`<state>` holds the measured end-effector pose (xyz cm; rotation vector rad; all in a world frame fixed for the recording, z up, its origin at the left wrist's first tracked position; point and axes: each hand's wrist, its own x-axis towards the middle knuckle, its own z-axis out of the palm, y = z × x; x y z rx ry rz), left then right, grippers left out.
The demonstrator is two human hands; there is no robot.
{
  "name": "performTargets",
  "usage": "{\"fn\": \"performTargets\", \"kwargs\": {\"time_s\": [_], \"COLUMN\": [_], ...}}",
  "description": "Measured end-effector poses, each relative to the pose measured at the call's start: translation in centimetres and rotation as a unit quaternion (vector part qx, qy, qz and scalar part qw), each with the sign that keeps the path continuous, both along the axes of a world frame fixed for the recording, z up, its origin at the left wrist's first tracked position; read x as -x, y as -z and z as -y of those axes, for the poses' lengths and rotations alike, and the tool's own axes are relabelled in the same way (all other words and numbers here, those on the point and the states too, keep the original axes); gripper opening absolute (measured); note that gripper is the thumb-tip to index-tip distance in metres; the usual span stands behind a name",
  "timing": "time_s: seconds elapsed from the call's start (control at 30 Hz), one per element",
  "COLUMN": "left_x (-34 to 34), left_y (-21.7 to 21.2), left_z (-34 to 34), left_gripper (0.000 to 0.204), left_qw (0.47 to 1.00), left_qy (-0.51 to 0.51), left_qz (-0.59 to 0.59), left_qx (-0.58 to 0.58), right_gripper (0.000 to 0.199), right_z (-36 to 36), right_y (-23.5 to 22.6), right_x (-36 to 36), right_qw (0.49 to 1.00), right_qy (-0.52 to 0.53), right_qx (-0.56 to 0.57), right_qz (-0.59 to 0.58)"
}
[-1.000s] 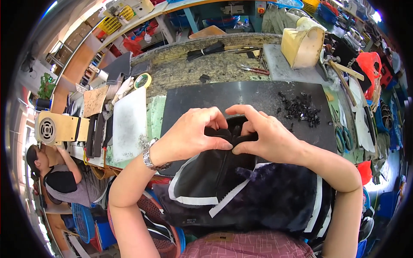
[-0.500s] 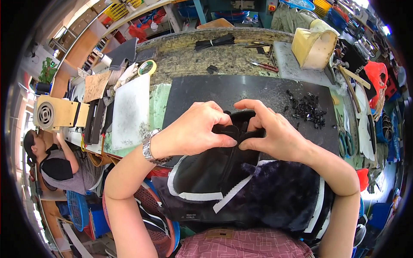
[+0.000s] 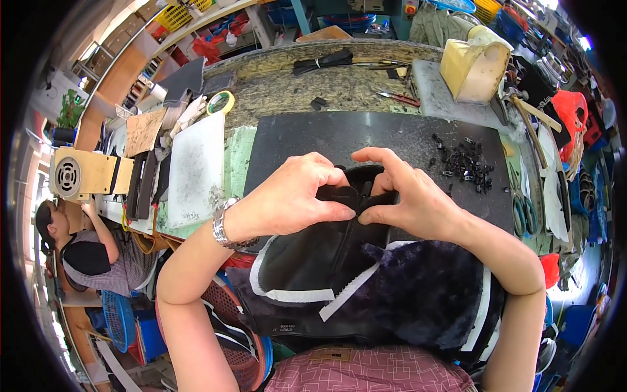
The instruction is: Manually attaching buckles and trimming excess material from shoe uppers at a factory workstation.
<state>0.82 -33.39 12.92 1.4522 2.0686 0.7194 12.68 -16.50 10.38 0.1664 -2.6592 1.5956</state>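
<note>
My left hand (image 3: 294, 199) and my right hand (image 3: 408, 196) meet over a black fabric piece (image 3: 356, 196), each pinching a folded tab of it between thumb and fingers. The piece belongs to a larger black item with white edging strips (image 3: 307, 274) and dark fuzzy lining (image 3: 424, 294) that drapes from the table edge onto my lap. A metal watch (image 3: 225, 225) sits on my left wrist. The work lies on a black mat (image 3: 307, 137).
Small black clips (image 3: 467, 166) are heaped on the mat's right. Scissors (image 3: 522, 209), a white cutting board (image 3: 196, 170), a tape roll (image 3: 221, 102) and a yellow foam block (image 3: 473, 65) lie about the bench. Another person (image 3: 78, 248) sits at the left.
Both hands stay pinched on the black piece; they have shifted slightly toward me and the fold between the thumbs has tightened.
</note>
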Motion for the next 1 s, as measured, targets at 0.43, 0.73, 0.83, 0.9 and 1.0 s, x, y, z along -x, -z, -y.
{"fn": "performTargets", "kwargs": {"time_s": [0.43, 0.73, 0.83, 0.9, 1.0], "left_x": [-6.5, -4.5, -3.8, -3.1, -3.4], "left_y": [2.6, -1.8, -1.9, 0.1, 2.5], "left_z": [1.7, 9.4, 10.7, 10.7, 7.8], "left_gripper": [0.007, 0.009, 0.017, 0.033, 0.056], "left_qw": [0.883, 0.947, 0.924, 0.981, 0.864], "left_qy": [0.193, 0.264, 0.059, -0.117, -0.274], "left_qz": [-0.411, -0.068, -0.198, -0.153, 0.398], "left_qx": [-0.12, 0.168, 0.321, 0.023, -0.141], "right_gripper": [0.07, 0.069, 0.055, 0.037, 0.025], "right_z": [0.3, -0.3, -0.4, -0.7, 1.5], "right_y": [0.5, 0.7, 1.2, 2.5, 1.2], "right_x": [-0.1, 0.1, 0.1, 0.4, 0.1], "right_qw": [0.999, 0.994, 0.987, 0.949, 0.941], "right_qy": [0.029, 0.093, 0.136, 0.213, 0.215], "right_qx": [0.02, 0.052, 0.082, 0.223, 0.258], "right_qz": [0.004, -0.01, -0.036, -0.065, -0.039]}}
